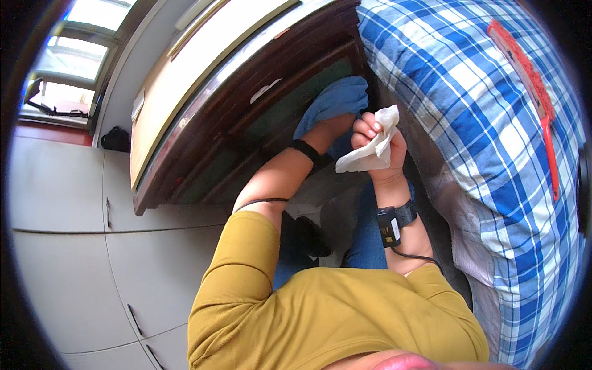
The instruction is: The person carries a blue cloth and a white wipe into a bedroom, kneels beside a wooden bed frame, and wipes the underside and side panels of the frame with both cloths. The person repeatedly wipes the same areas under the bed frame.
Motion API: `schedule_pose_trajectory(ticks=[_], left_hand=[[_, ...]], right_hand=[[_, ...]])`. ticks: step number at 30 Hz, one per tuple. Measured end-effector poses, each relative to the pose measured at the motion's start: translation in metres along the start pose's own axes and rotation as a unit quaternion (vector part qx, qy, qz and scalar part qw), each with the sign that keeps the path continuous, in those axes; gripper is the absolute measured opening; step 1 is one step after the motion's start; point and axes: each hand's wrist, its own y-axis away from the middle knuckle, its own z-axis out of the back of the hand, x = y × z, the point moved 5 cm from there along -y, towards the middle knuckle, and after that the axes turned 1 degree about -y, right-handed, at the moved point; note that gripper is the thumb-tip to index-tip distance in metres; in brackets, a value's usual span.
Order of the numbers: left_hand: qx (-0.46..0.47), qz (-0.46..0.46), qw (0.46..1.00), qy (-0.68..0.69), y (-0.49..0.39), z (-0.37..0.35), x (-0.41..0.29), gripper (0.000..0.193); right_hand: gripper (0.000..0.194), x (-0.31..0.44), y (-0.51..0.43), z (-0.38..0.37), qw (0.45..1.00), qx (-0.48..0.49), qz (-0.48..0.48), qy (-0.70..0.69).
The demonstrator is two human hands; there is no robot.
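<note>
My left hand reaches to the dark wooden cabinet front, against a blue cloth that hides its fingers, so its grip cannot be made out. Just to its right, my right hand is raised with its fingers curled around a crumpled white cloth. One corner of that cloth sticks up above the thumb side, and the rest hangs to the left. A black band is on my left wrist, and a small black device is strapped to my right wrist.
A bed with a blue-and-white checked cover runs along the right side, with a red duster lying on it. Pale cupboards with dark handles line the left. The cabinet has a light top, and a louvred window is at upper left.
</note>
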Motion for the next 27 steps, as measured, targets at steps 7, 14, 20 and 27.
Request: schedule_pose_trajectory(ticks=[7,14,20,27], left_hand=[[-0.046,-0.016,0.999,-0.016,-0.038,0.027,0.033,0.02],[-0.104,0.011,0.994,-0.025,-0.045,0.071,0.06,0.022],[-0.09,0.027,0.993,-0.066,0.006,0.115,0.072,0.023],[-0.051,0.056,0.988,-0.134,0.083,0.164,0.08,0.024]], right_hand=[[0.016,-0.005,0.001,0.006,1.0,0.023,0.017,0.003],[0.02,-0.013,-0.001,0.012,0.999,0.012,-0.025,0.027],[0.015,-0.016,-0.001,0.016,0.999,0.003,-0.045,0.026],[0.017,-0.022,-0.001,0.022,0.997,-0.001,-0.072,0.033]])
